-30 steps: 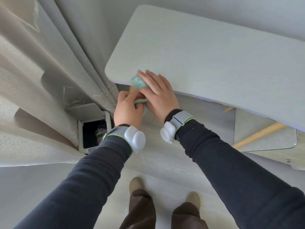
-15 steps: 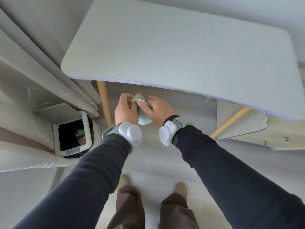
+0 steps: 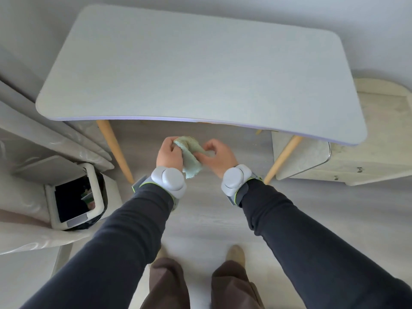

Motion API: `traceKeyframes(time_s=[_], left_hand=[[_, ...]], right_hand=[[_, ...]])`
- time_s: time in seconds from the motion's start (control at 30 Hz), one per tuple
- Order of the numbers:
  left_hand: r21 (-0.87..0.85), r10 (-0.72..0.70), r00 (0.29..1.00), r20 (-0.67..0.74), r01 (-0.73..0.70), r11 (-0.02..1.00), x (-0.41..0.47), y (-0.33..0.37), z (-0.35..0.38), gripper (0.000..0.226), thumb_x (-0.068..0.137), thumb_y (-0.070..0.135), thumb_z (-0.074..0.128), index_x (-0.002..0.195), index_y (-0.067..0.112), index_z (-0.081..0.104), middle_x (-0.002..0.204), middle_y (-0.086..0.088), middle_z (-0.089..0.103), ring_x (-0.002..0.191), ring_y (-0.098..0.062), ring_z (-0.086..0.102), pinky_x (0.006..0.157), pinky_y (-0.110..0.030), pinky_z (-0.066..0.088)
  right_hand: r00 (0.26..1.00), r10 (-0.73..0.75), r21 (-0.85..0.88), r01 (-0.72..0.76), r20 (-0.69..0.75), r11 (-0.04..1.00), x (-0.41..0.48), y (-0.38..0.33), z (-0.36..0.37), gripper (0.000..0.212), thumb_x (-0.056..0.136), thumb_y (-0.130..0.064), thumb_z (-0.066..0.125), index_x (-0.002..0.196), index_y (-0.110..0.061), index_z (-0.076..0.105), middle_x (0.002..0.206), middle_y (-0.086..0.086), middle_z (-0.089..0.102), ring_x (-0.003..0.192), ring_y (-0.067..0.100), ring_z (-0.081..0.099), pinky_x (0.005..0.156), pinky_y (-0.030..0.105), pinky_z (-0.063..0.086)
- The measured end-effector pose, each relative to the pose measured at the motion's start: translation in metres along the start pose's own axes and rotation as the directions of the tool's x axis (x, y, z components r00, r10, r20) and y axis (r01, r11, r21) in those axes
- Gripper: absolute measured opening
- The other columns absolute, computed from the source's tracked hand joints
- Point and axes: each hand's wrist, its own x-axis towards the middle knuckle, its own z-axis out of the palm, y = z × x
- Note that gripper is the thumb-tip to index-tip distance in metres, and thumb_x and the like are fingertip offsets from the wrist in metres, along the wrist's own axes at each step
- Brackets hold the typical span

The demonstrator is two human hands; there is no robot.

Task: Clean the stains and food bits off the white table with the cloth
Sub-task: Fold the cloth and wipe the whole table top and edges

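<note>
The white table (image 3: 200, 70) fills the upper half of the head view, its top bare with no stain or food bit that I can make out. A pale green cloth (image 3: 189, 156) hangs between my hands in front of the table's near edge, above the floor. My left hand (image 3: 169, 153) grips its upper corner with curled fingers. My right hand (image 3: 217, 156) pinches the cloth's right side between thumb and fingers. Both hands are off the tabletop.
An open white bin (image 3: 75, 198) with a black liner and some scraps stands on the floor at the left. Plastic-covered furniture (image 3: 26, 139) lies along the left side. A pale cabinet (image 3: 356, 157) sits at the right. Wooden table legs (image 3: 114, 148) flank my hands.
My hands left the table's left corner and drew back below its near edge with the cloth. The view shifted, so the whole tabletop now shows. The cloth has been spread a little wider between my hands.
</note>
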Motion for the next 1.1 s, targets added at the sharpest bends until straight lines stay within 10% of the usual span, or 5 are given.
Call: traceKeyframes(time_s=[0.3, 0.57, 0.8, 0.97, 1.1], left_hand=[[0.181, 0.093, 0.995, 0.039, -0.098, 0.979, -0.008, 0.009, 0.023, 0.025, 0.097, 0.011, 0.036, 0.112, 0.015, 0.056, 0.082, 0.002, 0.054, 0.06, -0.009, 0.046, 0.048, -0.015, 0.037], [0.183, 0.153, 0.982, 0.11, -0.171, 0.968, -0.013, 0.016, 0.035, 0.004, 0.091, 0.023, 0.057, 0.093, 0.019, 0.056, 0.078, 0.003, 0.06, 0.075, -0.024, 0.062, 0.076, -0.038, 0.056], [0.1, 0.146, 0.963, 0.228, -0.173, 0.98, -0.016, 0.025, 0.033, 0.041, 0.084, -0.004, 0.032, 0.074, 0.015, 0.067, 0.078, -0.006, 0.068, 0.08, -0.025, 0.064, 0.08, -0.034, 0.057], [0.637, 0.609, 0.791, 0.054, -0.497, 0.589, -0.012, 0.02, 0.025, 0.04, 0.08, 0.001, 0.046, 0.115, 0.016, 0.059, 0.129, 0.0, 0.052, 0.122, -0.023, 0.043, 0.097, -0.036, 0.04], [0.815, 0.495, 0.849, 0.183, -0.413, 0.406, 0.007, 0.024, 0.013, 0.065, 0.088, 0.007, 0.04, 0.149, 0.024, 0.023, 0.16, 0.01, 0.011, 0.149, -0.012, 0.003, 0.12, -0.038, 0.008]], right_hand=[[0.997, 0.004, 0.077, 0.002, -0.077, 0.997, -0.011, 0.007, -0.02, 0.026, 0.083, -0.015, 0.067, 0.077, -0.015, 0.041, 0.069, -0.005, 0.042, 0.057, 0.006, 0.036, 0.05, 0.012, 0.033], [0.948, 0.086, 0.143, -0.043, -0.307, 0.989, -0.015, 0.002, -0.026, 0.027, 0.091, -0.032, 0.058, 0.105, -0.011, 0.049, 0.077, -0.01, 0.05, 0.074, 0.015, 0.052, 0.061, 0.022, 0.04], [0.969, -0.041, 0.115, 0.071, -0.243, 0.991, -0.023, 0.004, -0.018, 0.036, 0.079, -0.029, 0.073, 0.102, -0.023, 0.045, 0.086, -0.01, 0.059, 0.078, 0.009, 0.058, 0.069, 0.021, 0.046], [0.923, -0.072, 0.047, 0.097, -0.377, 0.994, -0.02, 0.009, -0.01, 0.022, 0.082, -0.013, 0.061, 0.1, -0.02, 0.05, 0.099, -0.001, 0.06, 0.09, 0.019, 0.058, 0.077, 0.036, 0.051], [0.908, -0.077, -0.009, 0.081, -0.411, 0.997, -0.017, 0.006, -0.011, 0.023, 0.082, -0.012, 0.06, 0.102, -0.017, 0.051, 0.104, 0.001, 0.058, 0.091, 0.018, 0.056, 0.074, 0.033, 0.048]])
